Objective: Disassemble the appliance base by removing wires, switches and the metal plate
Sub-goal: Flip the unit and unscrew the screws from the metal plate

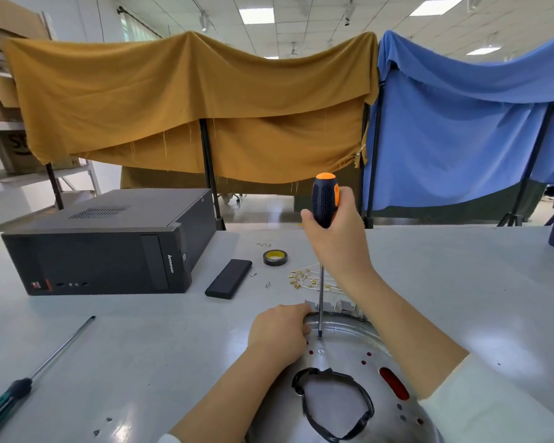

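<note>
Several loose things lay on the grey table (445,282) around the work. A black desktop computer case (109,247) lay on its side to the far left, with a slim black box (228,278) just beside its front end. Beyond that sat a roll of black tape with a yellow core (274,257), and near it a tangle of pale wires with gold terminals (311,279), partly hidden behind the right forearm. A few small screws (267,284) lay between the slim box and the wires. A green-handled screwdriver (36,375) lay well apart at the left edge. Mustard cloth (189,103) and blue cloth (461,129) hung over racks behind the table.

The appliance base (339,372), a round silver metal plate with red holes and a black-edged opening in its middle, sat at the near edge of the table. Grey switches (344,306) stood at its far rim.

The right hand (336,241) was clenched round the black-and-orange handle of a screwdriver (324,199), held upright with its tip down on the plate near the far rim. The left hand (277,334) rested on the left rim of the base, fingers curled over its edge, just beside the shaft.
</note>
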A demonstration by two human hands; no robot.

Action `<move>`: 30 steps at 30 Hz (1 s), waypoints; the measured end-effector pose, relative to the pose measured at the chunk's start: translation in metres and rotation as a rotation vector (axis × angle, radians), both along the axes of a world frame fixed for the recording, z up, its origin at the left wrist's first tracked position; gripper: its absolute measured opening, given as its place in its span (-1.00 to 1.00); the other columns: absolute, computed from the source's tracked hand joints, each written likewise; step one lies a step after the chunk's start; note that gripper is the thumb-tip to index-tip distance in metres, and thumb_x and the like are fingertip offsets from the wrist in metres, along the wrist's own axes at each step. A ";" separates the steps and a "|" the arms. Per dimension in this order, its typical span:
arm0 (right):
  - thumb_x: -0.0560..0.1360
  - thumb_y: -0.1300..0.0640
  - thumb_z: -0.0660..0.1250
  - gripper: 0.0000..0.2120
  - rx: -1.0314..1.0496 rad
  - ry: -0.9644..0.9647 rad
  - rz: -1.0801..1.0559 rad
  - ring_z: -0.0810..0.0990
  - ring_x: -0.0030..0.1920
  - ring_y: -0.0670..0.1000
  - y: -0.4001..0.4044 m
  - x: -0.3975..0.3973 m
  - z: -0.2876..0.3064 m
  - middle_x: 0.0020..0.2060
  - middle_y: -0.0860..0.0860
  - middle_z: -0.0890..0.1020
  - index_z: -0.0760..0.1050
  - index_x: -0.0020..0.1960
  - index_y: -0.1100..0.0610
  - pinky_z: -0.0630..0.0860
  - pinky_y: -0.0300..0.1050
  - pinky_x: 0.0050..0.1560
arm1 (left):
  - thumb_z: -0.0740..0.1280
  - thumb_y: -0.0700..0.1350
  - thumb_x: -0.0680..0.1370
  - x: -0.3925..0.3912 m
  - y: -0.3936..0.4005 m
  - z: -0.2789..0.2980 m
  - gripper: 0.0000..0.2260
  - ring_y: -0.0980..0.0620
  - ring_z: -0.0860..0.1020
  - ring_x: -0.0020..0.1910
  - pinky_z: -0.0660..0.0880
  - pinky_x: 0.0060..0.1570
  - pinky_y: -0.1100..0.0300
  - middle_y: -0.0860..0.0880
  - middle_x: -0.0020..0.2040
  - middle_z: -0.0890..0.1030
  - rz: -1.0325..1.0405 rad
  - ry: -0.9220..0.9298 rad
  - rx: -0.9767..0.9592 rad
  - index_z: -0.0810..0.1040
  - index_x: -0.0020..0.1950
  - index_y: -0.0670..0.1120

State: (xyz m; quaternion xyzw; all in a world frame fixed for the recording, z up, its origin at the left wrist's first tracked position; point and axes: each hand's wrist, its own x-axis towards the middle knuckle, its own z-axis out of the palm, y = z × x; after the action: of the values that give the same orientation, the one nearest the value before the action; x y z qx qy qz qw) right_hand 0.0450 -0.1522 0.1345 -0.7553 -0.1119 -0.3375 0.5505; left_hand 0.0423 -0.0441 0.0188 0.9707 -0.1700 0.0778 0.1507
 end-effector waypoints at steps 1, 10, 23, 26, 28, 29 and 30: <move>0.49 0.16 0.33 -0.81 0.002 -0.059 -0.087 0.43 -0.36 -0.14 0.002 0.001 -0.004 -0.31 -0.10 0.41 0.31 -0.04 0.02 0.39 -0.40 -0.38 | 0.17 -0.14 0.53 0.000 0.000 0.000 -0.79 -0.11 0.52 -0.03 0.27 -0.23 0.18 -0.04 -0.01 0.59 0.001 0.001 -0.001 0.46 0.11 0.08; 0.49 0.28 0.28 -0.67 0.333 0.358 0.704 0.12 -0.56 -0.06 -0.008 0.006 0.007 -0.52 -0.01 0.19 0.22 -0.34 0.07 0.17 -0.29 -0.57 | 0.17 -0.11 0.55 0.001 0.000 -0.001 -0.76 -0.13 0.52 0.03 0.29 -0.19 0.17 -0.07 0.05 0.59 -0.001 -0.014 0.021 0.45 0.19 0.07; 0.43 0.31 0.32 -0.71 0.305 0.292 0.646 0.21 -0.56 -0.07 -0.003 0.001 0.007 -0.55 -0.05 0.29 0.32 -0.37 0.07 0.21 -0.28 -0.56 | 0.18 -0.14 0.52 -0.001 0.000 0.000 -0.75 -0.09 0.53 -0.01 0.27 -0.23 0.19 0.00 -0.01 0.60 -0.005 -0.014 0.001 0.46 0.15 0.11; 0.44 0.32 0.31 -0.68 0.256 0.378 0.866 0.16 -0.56 -0.09 -0.009 0.000 0.010 -0.54 -0.05 0.23 0.30 -0.39 0.06 0.17 -0.28 -0.56 | 0.18 -0.15 0.52 0.000 0.001 0.000 -0.73 -0.09 0.53 0.00 0.27 -0.22 0.20 0.00 0.00 0.61 -0.001 -0.016 0.002 0.46 0.16 0.11; 0.47 0.30 0.33 -0.70 0.248 0.279 0.633 0.22 -0.55 -0.06 -0.005 -0.002 0.008 -0.52 -0.01 0.27 0.31 -0.36 0.11 0.28 -0.21 -0.52 | 0.18 -0.15 0.52 0.000 0.001 0.000 -0.73 -0.09 0.53 0.01 0.27 -0.21 0.19 -0.01 0.02 0.60 -0.002 -0.010 0.002 0.46 0.17 0.10; 0.47 0.26 0.34 -0.74 0.230 0.207 0.449 0.27 -0.53 -0.03 -0.002 -0.004 0.006 -0.51 0.02 0.31 0.33 -0.33 0.13 0.35 -0.15 -0.48 | 0.18 -0.15 0.53 0.000 0.001 0.000 -0.73 -0.09 0.53 0.00 0.28 -0.21 0.20 0.00 0.01 0.60 -0.004 -0.007 0.000 0.45 0.17 0.10; 0.46 0.22 0.36 -0.77 0.214 0.135 0.250 0.33 -0.51 0.02 0.000 -0.005 0.004 -0.48 0.06 0.36 0.35 -0.29 0.13 0.40 -0.08 -0.44 | 0.18 -0.15 0.53 0.000 0.001 0.000 -0.73 -0.08 0.53 0.00 0.28 -0.21 0.20 0.01 0.01 0.60 -0.005 -0.004 -0.003 0.45 0.17 0.11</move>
State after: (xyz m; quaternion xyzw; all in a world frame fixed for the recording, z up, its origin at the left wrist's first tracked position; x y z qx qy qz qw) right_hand 0.0396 -0.1519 0.1381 -0.6936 -0.1315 -0.2249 0.6716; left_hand 0.0423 -0.0433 0.0185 0.9699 -0.1725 0.0797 0.1522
